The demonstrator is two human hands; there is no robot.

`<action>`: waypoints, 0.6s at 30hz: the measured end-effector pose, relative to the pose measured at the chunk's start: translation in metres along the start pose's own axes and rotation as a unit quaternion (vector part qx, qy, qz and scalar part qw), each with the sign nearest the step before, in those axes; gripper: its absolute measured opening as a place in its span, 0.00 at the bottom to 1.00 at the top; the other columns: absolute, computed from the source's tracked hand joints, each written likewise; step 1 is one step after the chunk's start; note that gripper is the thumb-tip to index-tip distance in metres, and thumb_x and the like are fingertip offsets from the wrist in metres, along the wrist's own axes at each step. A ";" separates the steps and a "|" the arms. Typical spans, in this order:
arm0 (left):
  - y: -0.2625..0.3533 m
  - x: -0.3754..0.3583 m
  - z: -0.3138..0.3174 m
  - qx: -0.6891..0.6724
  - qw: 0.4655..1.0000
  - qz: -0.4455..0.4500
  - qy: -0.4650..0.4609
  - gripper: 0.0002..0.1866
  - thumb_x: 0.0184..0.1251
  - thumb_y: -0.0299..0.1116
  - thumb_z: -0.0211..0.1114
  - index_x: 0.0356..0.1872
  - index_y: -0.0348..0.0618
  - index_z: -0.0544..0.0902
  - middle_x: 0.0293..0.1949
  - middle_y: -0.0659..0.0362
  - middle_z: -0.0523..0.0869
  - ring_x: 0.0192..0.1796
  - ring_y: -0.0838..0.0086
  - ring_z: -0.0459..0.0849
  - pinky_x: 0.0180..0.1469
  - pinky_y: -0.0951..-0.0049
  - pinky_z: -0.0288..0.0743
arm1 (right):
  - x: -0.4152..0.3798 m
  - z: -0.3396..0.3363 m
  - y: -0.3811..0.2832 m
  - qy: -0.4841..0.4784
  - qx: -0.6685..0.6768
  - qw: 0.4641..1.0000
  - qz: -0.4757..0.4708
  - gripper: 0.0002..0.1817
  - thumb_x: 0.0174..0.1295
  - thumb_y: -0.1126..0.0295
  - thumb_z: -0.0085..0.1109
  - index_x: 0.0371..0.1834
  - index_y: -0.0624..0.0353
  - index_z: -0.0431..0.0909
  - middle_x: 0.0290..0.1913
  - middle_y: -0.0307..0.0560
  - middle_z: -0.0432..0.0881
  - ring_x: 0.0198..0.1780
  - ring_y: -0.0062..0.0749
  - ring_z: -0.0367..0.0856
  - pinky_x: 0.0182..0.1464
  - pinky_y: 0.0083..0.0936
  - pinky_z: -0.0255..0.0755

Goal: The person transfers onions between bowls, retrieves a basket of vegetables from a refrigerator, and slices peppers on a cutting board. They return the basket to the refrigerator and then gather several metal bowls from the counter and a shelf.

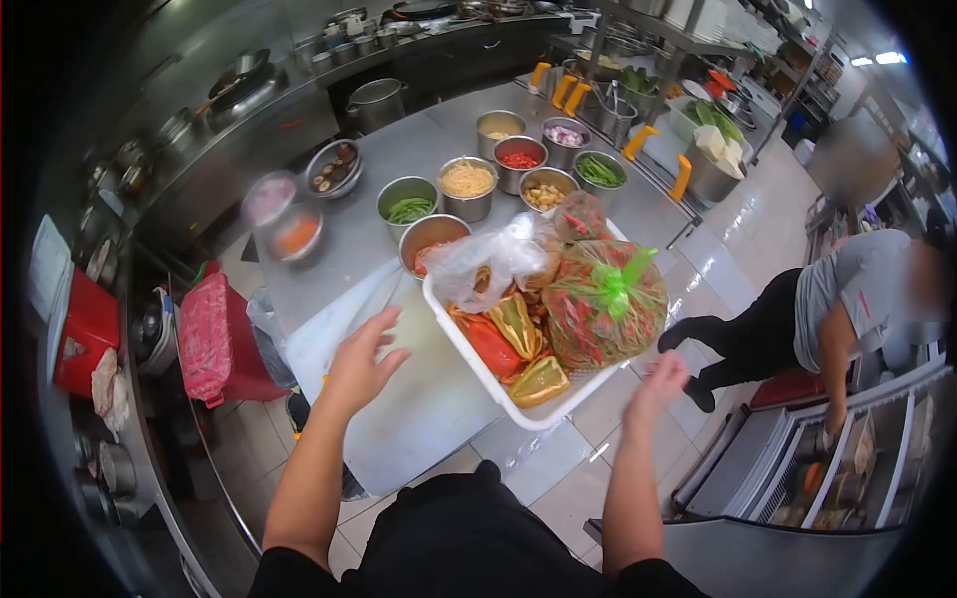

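My left hand (367, 361) is over the white cutting board (399, 409), fingers spread and holding nothing. To the right, my right hand (655, 389) hangs beside the basket, slightly blurred, its fingers loosely bent with nothing visible in them. Between both hands, a white plastic basket (543, 421) sits at the table's edge, apart from either hand. Inside it are red pepper pieces (488, 344), a cut green pepper (539, 383), a clear plastic bag (493, 261) and a large bag of red and green vegetables (603, 319) tied with green plastic. A knife (377, 291) lies on the board.
Several metal pots of cut ingredients, including green beans (410, 209) and chopped red pepper (520, 159), stand behind the basket. Metal bowls, one with mushrooms (335, 167), are at the left. A red bin (224, 339) stands left of the table. At right, a person (867, 289) bends over an open drawer (847, 458).
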State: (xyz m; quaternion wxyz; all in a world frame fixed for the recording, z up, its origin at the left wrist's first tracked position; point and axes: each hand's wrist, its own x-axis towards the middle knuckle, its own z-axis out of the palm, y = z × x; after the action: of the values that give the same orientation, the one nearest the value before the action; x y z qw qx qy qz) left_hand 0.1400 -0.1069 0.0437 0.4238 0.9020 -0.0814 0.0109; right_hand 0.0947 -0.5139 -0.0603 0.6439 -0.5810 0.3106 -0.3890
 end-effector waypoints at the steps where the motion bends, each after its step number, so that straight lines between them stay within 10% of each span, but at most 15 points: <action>1: -0.016 -0.020 -0.015 0.088 0.996 0.019 0.013 0.23 0.63 0.29 0.72 0.60 0.41 0.79 0.57 0.50 0.85 0.52 0.58 0.88 0.52 0.63 0.82 | -0.007 -0.004 -0.026 -0.016 0.007 0.992 -0.124 0.18 0.72 0.64 0.61 0.58 0.60 0.71 0.44 0.40 0.76 0.42 0.24 0.76 0.47 0.21 0.74; 6: -0.073 -0.088 -0.039 0.257 0.958 -0.127 0.021 0.34 0.56 0.37 0.77 0.64 0.41 0.77 0.67 0.39 0.75 0.65 0.44 0.77 0.65 0.54 0.74 | -0.056 0.082 -0.174 -0.397 -0.191 0.769 -0.463 0.28 0.54 0.74 0.69 0.61 0.58 0.72 0.55 0.54 0.78 0.43 0.43 0.82 0.45 0.32 0.78; 11: -0.075 -0.095 -0.037 0.214 0.962 -0.166 -0.035 0.40 0.54 0.39 0.78 0.69 0.42 0.71 0.70 0.36 0.70 0.71 0.42 0.70 0.71 0.53 0.67 | -0.045 0.197 -0.130 -0.459 -0.435 0.647 -0.427 0.18 0.54 0.73 0.63 0.50 0.59 0.81 0.64 0.60 0.77 0.49 0.55 0.84 0.50 0.44 0.79; 16: -0.084 -0.112 -0.054 0.177 0.977 -0.090 -0.078 0.41 0.54 0.39 0.78 0.70 0.43 0.70 0.68 0.38 0.72 0.70 0.44 0.71 0.69 0.53 0.69 | 0.006 0.231 -0.156 -0.254 -0.363 0.860 -0.252 0.10 0.58 0.69 0.61 0.40 0.61 0.83 0.43 0.61 0.86 0.53 0.58 0.83 0.55 0.46 0.77; 18: -0.094 -0.113 -0.061 0.184 0.977 -0.055 -0.094 0.41 0.55 0.40 0.78 0.70 0.44 0.71 0.67 0.39 0.73 0.70 0.45 0.71 0.68 0.53 0.70 | 0.029 0.229 -0.157 -0.237 -0.380 0.881 -0.153 0.16 0.59 0.68 0.61 0.49 0.62 0.79 0.49 0.64 0.82 0.57 0.62 0.81 0.56 0.47 0.77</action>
State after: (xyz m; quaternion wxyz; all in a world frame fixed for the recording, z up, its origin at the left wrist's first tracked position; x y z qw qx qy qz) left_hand 0.0461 0.0138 0.0011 0.2414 0.9646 -0.0672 -0.0825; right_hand 0.2822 -0.4260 0.1266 0.3606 -0.8962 0.1802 -0.1853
